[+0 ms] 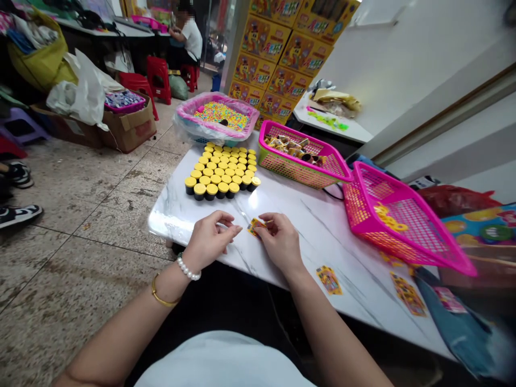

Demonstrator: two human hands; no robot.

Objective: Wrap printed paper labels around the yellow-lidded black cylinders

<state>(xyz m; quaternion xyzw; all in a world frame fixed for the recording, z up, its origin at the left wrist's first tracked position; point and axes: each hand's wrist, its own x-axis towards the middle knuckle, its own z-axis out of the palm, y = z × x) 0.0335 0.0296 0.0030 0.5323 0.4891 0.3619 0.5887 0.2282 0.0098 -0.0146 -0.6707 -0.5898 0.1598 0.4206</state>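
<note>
Between the fingers and thumb of my right hand (280, 239) is a small yellow printed card or sticker (255, 226), held just above the white marble-patterned table (242, 260). To its left, my left hand (215, 234) hangs in the air with its fingers curved and apart, holding nothing. Just beyond my hands stand several rows of small black cups with yellow lids (217, 172). A printed yellow piece (329, 279) lies on the table to the right of my right forearm, and a stack of similar pieces (408, 293) lies farther right.
A pink-rimmed basket (306, 156) holds wrapped brown items; another pink basket (407, 220) has yellow rings. Behind the cups sits a plastic-lined basin (220, 115) of colourful beads. Yellow cartons (278, 59) are stacked behind. A person (189, 35) sits at a far table.
</note>
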